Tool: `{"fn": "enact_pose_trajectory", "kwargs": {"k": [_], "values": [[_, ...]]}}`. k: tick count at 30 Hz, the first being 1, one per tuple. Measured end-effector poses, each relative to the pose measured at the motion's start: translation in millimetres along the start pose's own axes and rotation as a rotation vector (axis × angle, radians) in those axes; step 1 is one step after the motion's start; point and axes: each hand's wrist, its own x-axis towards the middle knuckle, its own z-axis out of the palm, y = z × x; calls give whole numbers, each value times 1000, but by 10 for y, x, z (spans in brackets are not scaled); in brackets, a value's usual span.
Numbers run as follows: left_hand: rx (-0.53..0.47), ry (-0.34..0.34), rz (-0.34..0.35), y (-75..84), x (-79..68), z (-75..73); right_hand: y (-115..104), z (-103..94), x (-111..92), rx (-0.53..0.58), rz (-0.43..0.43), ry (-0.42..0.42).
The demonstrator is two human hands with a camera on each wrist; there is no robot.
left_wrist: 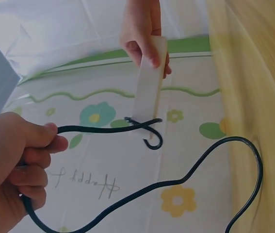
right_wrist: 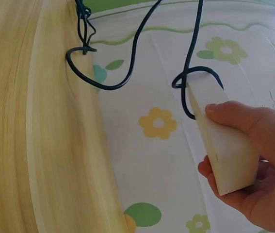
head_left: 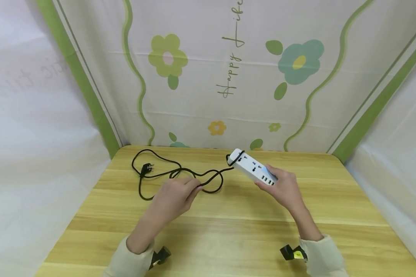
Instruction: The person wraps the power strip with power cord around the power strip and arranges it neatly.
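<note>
My right hand (head_left: 282,187) grips one end of a white power strip (head_left: 249,164), tilted above the table with its sockets and USB ports showing in the head view. Its black cord (left_wrist: 98,129) wraps around the far end of the strip. My left hand (head_left: 175,195) pinches that cord a short way from the strip, as the left wrist view shows. From the left hand the rest of the cord runs down in loose loops on the table, ending in a black plug (head_left: 146,169) at the left. In the right wrist view, the right hand (right_wrist: 253,155) holds the strip by its sides.
A light wooden table (head_left: 222,238) lies under both hands. Behind it hangs a white curtain (head_left: 201,96) printed with flowers, and white fabric (head_left: 38,154) encloses the left side. Black wrist cameras stick out near both sleeves.
</note>
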Motion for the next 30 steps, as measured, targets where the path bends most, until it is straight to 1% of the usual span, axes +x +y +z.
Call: {"fn": "enact_pose_trajectory", "kwargs": {"k": [3, 5, 10, 15, 17, 20, 24, 30], "values": [[-5, 61, 24, -38, -12, -20, -49, 27, -19, -28, -8, -63], [-8, 90, 39, -55, -19, -29, -86, 46, -32, -34, -22, -100], [-24, 121, 74, -76, -29, -50, -176, 98, -74, -46, -63, -198], [-45, 157, 77, -118, -28, -77, -271, 123, -119, -51, -105, -325], [-57, 171, 75, -140, -25, -86, -309, 127, -141, -46, -142, -374], [-73, 168, 67, -164, -19, -91, -366, 139, -176, -28, -219, -435], [-90, 161, 48, -191, -9, -73, -428, 159, -216, -8, -313, -478], [-106, 175, 45, -233, 2, -30, -504, 167, -258, 3, -397, -530]]}}
